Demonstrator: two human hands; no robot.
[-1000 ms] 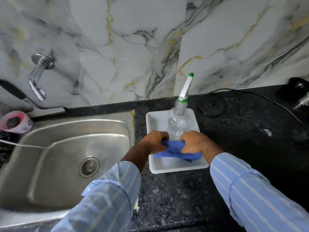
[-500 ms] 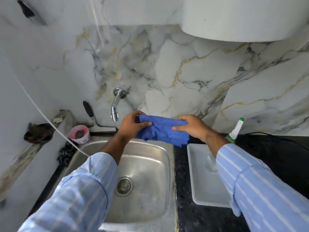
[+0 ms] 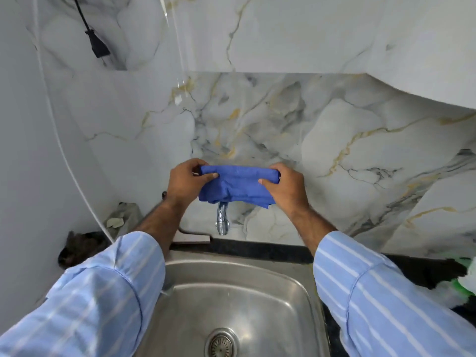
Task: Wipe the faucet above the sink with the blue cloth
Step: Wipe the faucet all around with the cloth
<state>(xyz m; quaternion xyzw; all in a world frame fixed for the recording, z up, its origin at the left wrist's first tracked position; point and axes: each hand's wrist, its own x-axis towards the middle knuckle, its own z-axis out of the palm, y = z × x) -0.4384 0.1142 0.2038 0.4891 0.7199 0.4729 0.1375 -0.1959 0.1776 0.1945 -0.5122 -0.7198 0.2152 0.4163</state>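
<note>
The blue cloth is stretched between both hands against the marble wall, draped over the top of the chrome faucet. Only the faucet's lower spout shows below the cloth; its base is hidden. My left hand pinches the cloth's left end and my right hand grips its right end. The steel sink lies directly below, with its drain near the bottom edge.
A black plug on a cord hangs on the wall at upper left. A thin white line runs down the left wall. A dark scrubber sits left of the sink. The black counter and a green-and-white object are at right.
Both hands lifted the cloth from the white tray, carried it left over the sink and laid it over the faucet's top. The view now centres on the faucet.
</note>
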